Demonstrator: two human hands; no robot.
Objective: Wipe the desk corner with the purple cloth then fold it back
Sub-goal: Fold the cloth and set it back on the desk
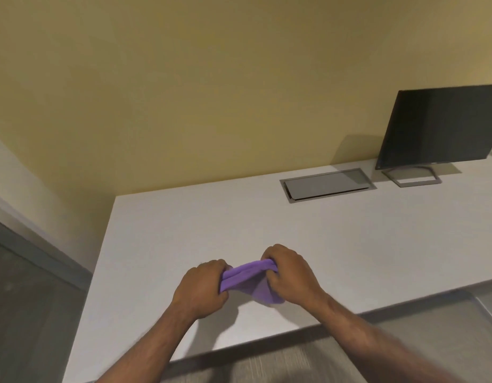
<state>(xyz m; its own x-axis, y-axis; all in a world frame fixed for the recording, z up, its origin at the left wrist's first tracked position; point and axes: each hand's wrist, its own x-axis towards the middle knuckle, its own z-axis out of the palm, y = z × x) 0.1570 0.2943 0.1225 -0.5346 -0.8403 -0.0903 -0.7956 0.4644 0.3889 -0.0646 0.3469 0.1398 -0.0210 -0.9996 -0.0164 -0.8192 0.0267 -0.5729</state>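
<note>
The purple cloth [251, 281] is bunched between both hands, just above the white desk [184, 236], near its front edge. My left hand [202, 286] grips the cloth's left end with closed fingers. My right hand [287, 273] grips the right end, and a loose fold of cloth hangs down below it toward the desk top. The desk's far left corner [116, 197] lies well beyond the hands, by the yellow wall.
A dark monitor [441, 125] on a grey stand sits at the back right. A grey cable hatch [326, 184] is set into the desk near the wall. The desk's left edge drops to a grey floor [26, 299].
</note>
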